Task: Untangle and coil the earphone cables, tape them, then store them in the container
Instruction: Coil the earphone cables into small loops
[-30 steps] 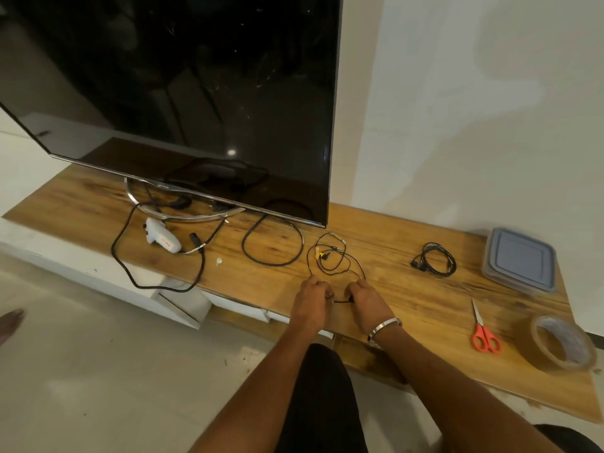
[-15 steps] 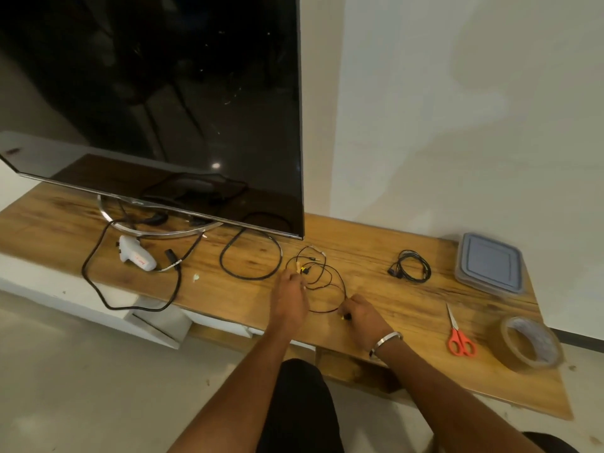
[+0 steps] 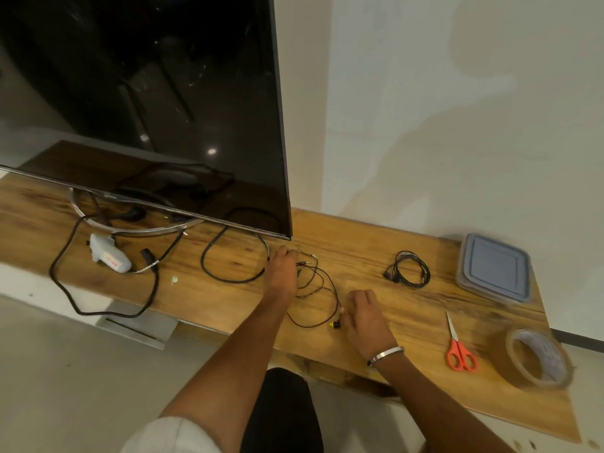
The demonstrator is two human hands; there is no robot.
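Note:
A thin black earphone cable [image 3: 322,291] lies in loose tangled loops on the wooden shelf [image 3: 376,256]. My left hand [image 3: 282,273] reaches to the far end of the tangle and pinches the cable by the plug. My right hand [image 3: 362,313] holds the near end, beside a yellow earbud [image 3: 335,325]. A second black earphone [image 3: 408,268] lies coiled further right. The grey lidded container [image 3: 495,268] stands at the far right, with red scissors [image 3: 459,349] and a roll of brown tape [image 3: 536,358] nearer me.
A large dark TV [image 3: 147,109] on a curved metal stand [image 3: 130,228] fills the left. Thick black cables [image 3: 235,259] and a white glue gun [image 3: 108,258] lie under it. The shelf's front edge runs close to my arms, with the floor below.
My left hand has moved away from the right hand, forward to the far end of the tangle, stretching the cable out. The right hand stays near the front edge.

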